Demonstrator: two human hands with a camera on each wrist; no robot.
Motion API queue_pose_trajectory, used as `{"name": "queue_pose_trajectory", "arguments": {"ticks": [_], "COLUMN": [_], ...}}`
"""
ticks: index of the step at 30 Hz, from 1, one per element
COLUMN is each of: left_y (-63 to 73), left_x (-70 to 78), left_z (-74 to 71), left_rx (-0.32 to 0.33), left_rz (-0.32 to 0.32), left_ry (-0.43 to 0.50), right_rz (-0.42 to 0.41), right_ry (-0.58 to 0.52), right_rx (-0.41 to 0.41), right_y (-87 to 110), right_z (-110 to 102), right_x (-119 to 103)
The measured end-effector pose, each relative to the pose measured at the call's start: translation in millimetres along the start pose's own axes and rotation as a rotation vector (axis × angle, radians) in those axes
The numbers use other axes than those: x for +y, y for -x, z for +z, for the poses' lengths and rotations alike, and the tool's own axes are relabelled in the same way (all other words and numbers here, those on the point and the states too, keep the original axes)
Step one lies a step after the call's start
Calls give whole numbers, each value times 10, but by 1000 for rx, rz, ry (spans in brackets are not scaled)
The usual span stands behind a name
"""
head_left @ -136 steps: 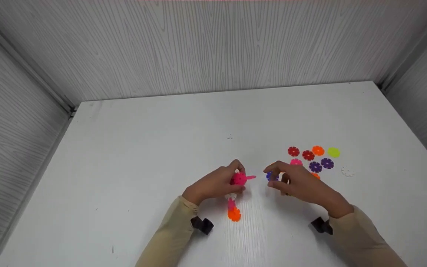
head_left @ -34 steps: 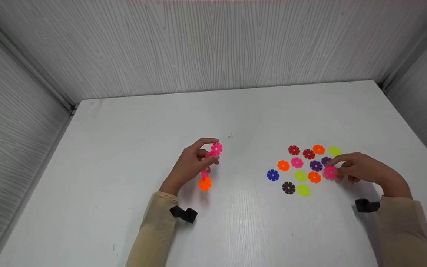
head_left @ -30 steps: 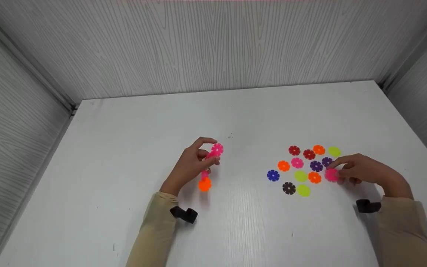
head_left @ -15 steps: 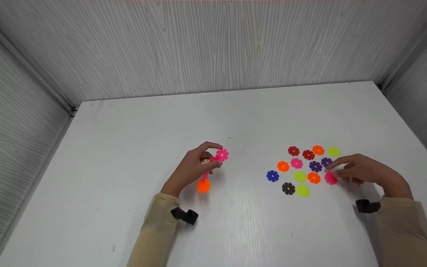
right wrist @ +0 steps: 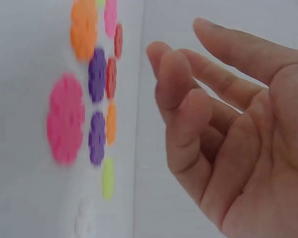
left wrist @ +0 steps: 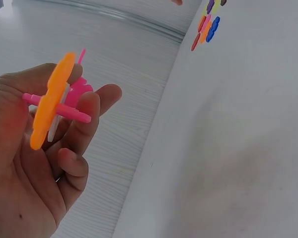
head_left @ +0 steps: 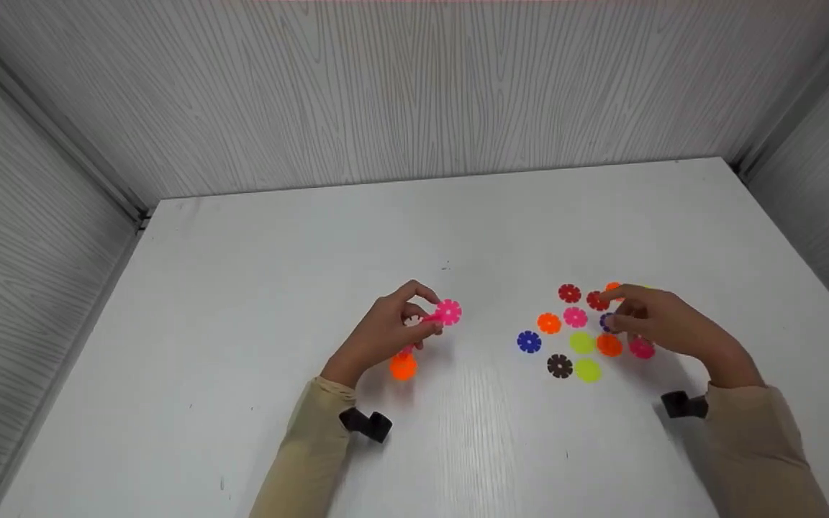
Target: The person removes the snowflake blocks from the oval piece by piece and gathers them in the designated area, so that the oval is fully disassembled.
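Observation:
My left hand (head_left: 393, 327) pinches a joined chain of notched plastic snowflake discs, raised off the table. A pink disc (head_left: 448, 312) sticks out beyond the fingertips, and an orange disc (head_left: 404, 366) hangs at the near end. In the left wrist view, the orange disc (left wrist: 53, 99) has a pink disc (left wrist: 73, 113) slotted through it; a whitish one behind is partly hidden by fingers. My right hand (head_left: 663, 321) hovers above the loose discs, fingers bent and holding nothing. Beside it in the right wrist view lie a pink disc (right wrist: 66, 119) and purple discs (right wrist: 97, 75).
Loose discs lie flat around the right hand: blue (head_left: 529, 342), black (head_left: 560, 366), lime (head_left: 588, 370), orange (head_left: 549, 323), red (head_left: 570, 293) and others. The right hand covers part of the group. A pale wood-grain wall (head_left: 414, 93) stands behind the white table (head_left: 278, 288).
The right hand has set a pink disc down among the loose ones, let go and moved left over the group. The left hand has shifted slightly right and nearer with its chain.

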State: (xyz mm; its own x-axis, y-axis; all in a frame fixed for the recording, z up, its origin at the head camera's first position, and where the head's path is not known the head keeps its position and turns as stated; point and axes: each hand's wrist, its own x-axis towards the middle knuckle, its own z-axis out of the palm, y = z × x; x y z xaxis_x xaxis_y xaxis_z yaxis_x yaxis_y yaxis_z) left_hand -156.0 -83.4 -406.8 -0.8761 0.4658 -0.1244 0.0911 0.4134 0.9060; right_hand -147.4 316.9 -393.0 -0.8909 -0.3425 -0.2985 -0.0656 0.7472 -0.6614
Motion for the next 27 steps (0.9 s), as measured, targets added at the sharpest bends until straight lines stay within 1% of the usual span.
{"name": "queue_pose_trajectory", "arguments": {"ticks": [3,8,11,15,18,21,24,27], "left_y": [-5,-12,-17,-9,2,7,6,6], "left_x": [17,45,63,103,143,186,217,244], "left_z": [42,110,148,206,270,352,432,489], "left_rx": [-24,-51,-69,-80,-82,-80,-77,-80], "left_rz": [18,82,115,123,106,96,114,144], "left_ry": [-6,-31,-51,-78,-92,-98,-118,-144], "right_rz": [-63,-144,-186,-233,-250,-243,-259,-285], "right_ry": [-27,-85,-88,-61,-63,-90,-90,-58], "right_rx": [25,55,71,85,73,31,-4,-9], "right_y": [-31,-78,-92,-97,-89,-80,-72,-50], "right_z": [111,273,352,445,517,592,662,715], "right_x": [-129,-303,-392,-510,-595,-673,-739,-792]}}
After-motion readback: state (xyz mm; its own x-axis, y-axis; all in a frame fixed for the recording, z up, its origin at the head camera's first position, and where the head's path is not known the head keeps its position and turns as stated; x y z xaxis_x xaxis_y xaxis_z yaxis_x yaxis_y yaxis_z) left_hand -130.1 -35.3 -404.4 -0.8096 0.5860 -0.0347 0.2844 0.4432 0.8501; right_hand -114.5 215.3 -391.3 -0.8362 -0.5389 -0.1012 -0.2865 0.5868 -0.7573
